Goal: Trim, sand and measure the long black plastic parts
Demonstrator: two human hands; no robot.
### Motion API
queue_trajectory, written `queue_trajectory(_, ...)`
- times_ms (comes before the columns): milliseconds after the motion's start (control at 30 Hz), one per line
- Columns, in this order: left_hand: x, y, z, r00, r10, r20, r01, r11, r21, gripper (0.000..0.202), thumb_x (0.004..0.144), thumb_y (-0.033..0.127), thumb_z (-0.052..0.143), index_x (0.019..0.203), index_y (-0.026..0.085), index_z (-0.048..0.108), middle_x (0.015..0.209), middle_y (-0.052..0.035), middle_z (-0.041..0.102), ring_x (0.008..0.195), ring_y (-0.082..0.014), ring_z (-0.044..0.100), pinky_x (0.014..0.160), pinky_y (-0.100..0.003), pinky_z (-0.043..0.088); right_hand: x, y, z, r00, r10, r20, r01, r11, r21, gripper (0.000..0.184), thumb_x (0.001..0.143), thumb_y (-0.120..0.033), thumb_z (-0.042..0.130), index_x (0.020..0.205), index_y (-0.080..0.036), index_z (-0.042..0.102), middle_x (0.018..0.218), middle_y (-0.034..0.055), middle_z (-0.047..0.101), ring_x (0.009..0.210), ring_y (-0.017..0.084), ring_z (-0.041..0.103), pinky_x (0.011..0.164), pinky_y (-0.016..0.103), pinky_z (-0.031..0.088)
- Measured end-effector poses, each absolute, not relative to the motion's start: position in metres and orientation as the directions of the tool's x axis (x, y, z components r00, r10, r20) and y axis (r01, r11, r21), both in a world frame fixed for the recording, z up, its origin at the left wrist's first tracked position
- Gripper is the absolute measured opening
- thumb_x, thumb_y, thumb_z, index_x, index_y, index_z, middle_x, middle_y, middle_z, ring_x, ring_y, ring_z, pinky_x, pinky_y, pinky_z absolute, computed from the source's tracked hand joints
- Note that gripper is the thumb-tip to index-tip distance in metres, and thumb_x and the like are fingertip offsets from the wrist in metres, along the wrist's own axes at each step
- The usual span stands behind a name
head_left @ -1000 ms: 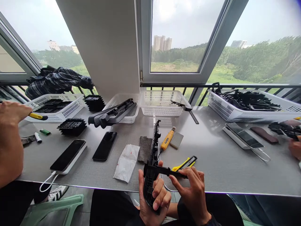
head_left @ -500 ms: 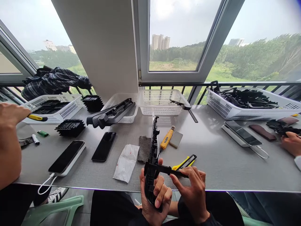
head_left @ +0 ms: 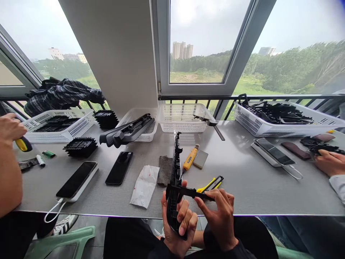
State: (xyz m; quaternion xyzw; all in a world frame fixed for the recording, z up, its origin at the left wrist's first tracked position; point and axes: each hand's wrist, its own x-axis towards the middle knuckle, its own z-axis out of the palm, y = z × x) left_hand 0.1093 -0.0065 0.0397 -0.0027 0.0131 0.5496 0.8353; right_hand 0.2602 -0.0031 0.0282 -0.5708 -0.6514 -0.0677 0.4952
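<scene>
My left hand [head_left: 179,226] is closed around the lower end of a long black plastic trim piece [head_left: 176,163], which has clips and ribs along it and points away from me over the table edge. Between the fingers and thumb of my right hand [head_left: 219,216] is the right end of a black caliper-like bar [head_left: 190,191]. Its left end lies across the trim piece just above my left fingers; exactly how the two meet is hard to make out. Behind my right hand, a yellow-and-black cutter [head_left: 210,184] rests on the table.
A yellow rotary tool [head_left: 190,159], a small grey block [head_left: 201,159], a brown cloth [head_left: 165,171], white paper [head_left: 145,187] and a phone [head_left: 119,168] lie ahead. White baskets [head_left: 178,126] line the back. Other people's hands work at left [head_left: 10,127] and right [head_left: 330,162].
My hands keep nearly the same hold on the trim piece and bar. At left, the other person's hand has moved left and turned its yellow-and-black tool downward. The view has shifted slightly.
</scene>
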Motion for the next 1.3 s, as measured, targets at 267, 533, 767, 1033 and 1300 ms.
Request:
queue_trajectory(267, 0.112, -0.008, 0.04, 0.394, 0.919, 0.028, -0.917, 0.391, 0.077, 0.065, 0.114, 0.064, 0.035, 0.132, 0.015, 0.075, 0.054, 0.0114, 0.037, 0.035, -0.0029, 0.008, 0.045, -0.021, 0.022, 0.263, -0.002, 0.026, 0.134, 0.655, 0.744, 0.808, 0.362, -0.464, 0.029, 0.107, -0.052, 0.071, 0.096, -0.026, 0.063, 0.081, -0.0004, 0.074, 0.079, 0.024, 0.066, 0.089, 0.043, 0.039)
queue_trajectory(533, 0.112, -0.009, 0.039, 0.415, 0.905, 0.095, -0.909, 0.411, 0.062, 0.065, 0.113, 0.063, 0.046, 0.139, 0.01, 0.073, 0.054, 0.0116, 0.041, 0.033, -0.0018, 0.01, 0.043, -0.019, 0.024, 0.258, -0.007, 0.038, 0.089, 0.684, 0.724, 0.797, 0.387, -0.464, 0.02, 0.112, -0.046, 0.065, 0.105, -0.028, 0.067, 0.089, -0.0015, 0.081, 0.084, 0.024, 0.074, 0.111, 0.051, 0.035)
queue_trajectory(767, 0.108, -0.011, 0.047, 0.392, 0.917, 0.074, -0.92, 0.391, 0.018, 0.075, 0.116, 0.061, 0.03, 0.151, 0.005, 0.065, 0.054, 0.0112, 0.042, 0.035, -0.0026, 0.007, 0.045, -0.018, 0.03, 0.252, -0.017, 0.039, 0.081, 0.751, 0.655, 0.732, 0.401, -0.551, 0.012, 0.112, -0.035, 0.064, 0.116, -0.028, 0.072, 0.103, 0.0043, 0.082, 0.095, 0.026, 0.076, 0.088, 0.04, 0.054)
queue_trajectory(1033, 0.11, -0.011, 0.057, 0.386, 0.909, 0.156, -0.922, 0.387, 0.028, 0.078, 0.118, 0.058, 0.019, 0.157, 0.003, 0.06, 0.055, 0.0106, 0.041, 0.033, -0.0024, 0.009, 0.04, -0.017, 0.026, 0.25, -0.022, 0.051, 0.083, 0.733, 0.675, 0.727, 0.419, -0.545, 0.011, 0.113, -0.033, 0.064, 0.116, -0.026, 0.072, 0.098, 0.0023, 0.081, 0.083, 0.021, 0.074, 0.079, 0.037, 0.053)
queue_trajectory(1300, 0.109, -0.021, 0.059, 0.537, 0.748, 0.39, -0.836, 0.534, 0.127, 0.076, 0.118, 0.059, 0.02, 0.163, 0.009, 0.054, 0.046, 0.0118, 0.036, 0.026, -0.0064, 0.019, 0.034, -0.018, 0.027, 0.278, -0.024, 0.081, 0.254, 0.688, 0.68, 0.677, 0.375, -0.633, 0.012, 0.107, -0.035, 0.073, 0.116, -0.028, 0.074, 0.101, 0.002, 0.078, 0.087, 0.021, 0.068, 0.081, 0.035, 0.054)
